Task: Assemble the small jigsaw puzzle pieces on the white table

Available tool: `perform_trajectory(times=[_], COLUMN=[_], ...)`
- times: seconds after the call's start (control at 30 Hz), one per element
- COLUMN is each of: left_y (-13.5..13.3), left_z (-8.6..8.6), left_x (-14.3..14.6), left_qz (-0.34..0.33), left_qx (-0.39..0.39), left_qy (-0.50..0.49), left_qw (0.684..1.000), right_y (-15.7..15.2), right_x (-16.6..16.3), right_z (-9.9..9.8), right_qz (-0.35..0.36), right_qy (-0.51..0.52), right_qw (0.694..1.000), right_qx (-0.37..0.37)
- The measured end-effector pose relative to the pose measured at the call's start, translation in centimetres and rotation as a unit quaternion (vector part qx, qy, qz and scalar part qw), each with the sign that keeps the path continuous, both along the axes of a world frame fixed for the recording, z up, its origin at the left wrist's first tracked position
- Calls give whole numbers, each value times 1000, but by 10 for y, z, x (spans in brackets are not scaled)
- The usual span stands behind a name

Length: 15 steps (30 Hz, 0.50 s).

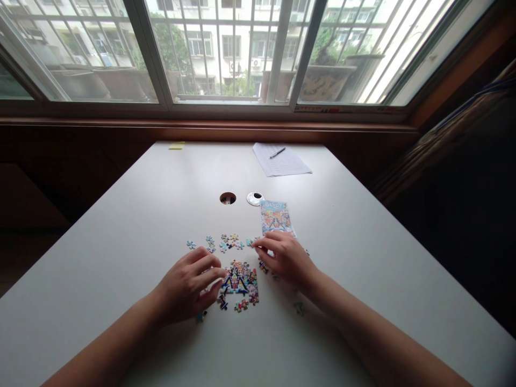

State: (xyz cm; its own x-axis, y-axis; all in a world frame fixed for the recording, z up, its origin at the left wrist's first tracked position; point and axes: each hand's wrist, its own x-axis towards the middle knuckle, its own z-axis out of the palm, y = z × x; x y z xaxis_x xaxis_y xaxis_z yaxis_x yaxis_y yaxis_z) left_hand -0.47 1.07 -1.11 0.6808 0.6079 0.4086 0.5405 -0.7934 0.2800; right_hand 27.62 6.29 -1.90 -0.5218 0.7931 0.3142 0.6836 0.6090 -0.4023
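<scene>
A partly joined jigsaw puzzle (pixel 241 279) with a colourful crowded picture lies flat on the white table. My left hand (pixel 193 282) rests along its left side, fingers loosely bent and apart, holding nothing that I can see. Beyond the puzzle's upper right corner, my right hand (pixel 286 255) pinches a light blue puzzle piece (pixel 249 243) at its fingertips. Loose puzzle pieces (pixel 230 242) form a scattered row behind the puzzle. More pieces (pixel 242 306) lie just below it, and some are partly hidden by both hands. A printed picture sheet (pixel 276 215) shows beyond my right hand.
The white table (pixel 121 226) has a round cable hole (pixel 228 199) with its silver cover (pixel 255 199) beside it. Paper sheets (pixel 282 164) with a pen (pixel 277 153) lie at the far edge, and a yellow note (pixel 176 145) at far left. A lone piece (pixel 298 308) sits under my right forearm.
</scene>
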Motion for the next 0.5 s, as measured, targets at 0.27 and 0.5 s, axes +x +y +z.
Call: perform_trajectory(times=[0.27,0.5], left_y=[4,5], left_z=[0,2], left_x=[-6,-9], left_qz=[28,34], left_qx=[-14,-38], left_qy=[32,57], left_qw=[999,997], right_y=[-9,-28], right_x=[3,9], right_z=[31,45], right_qz=[31,53], right_qy=[-38,-97], right_qw=[997,988], right_qx=[-54,-104])
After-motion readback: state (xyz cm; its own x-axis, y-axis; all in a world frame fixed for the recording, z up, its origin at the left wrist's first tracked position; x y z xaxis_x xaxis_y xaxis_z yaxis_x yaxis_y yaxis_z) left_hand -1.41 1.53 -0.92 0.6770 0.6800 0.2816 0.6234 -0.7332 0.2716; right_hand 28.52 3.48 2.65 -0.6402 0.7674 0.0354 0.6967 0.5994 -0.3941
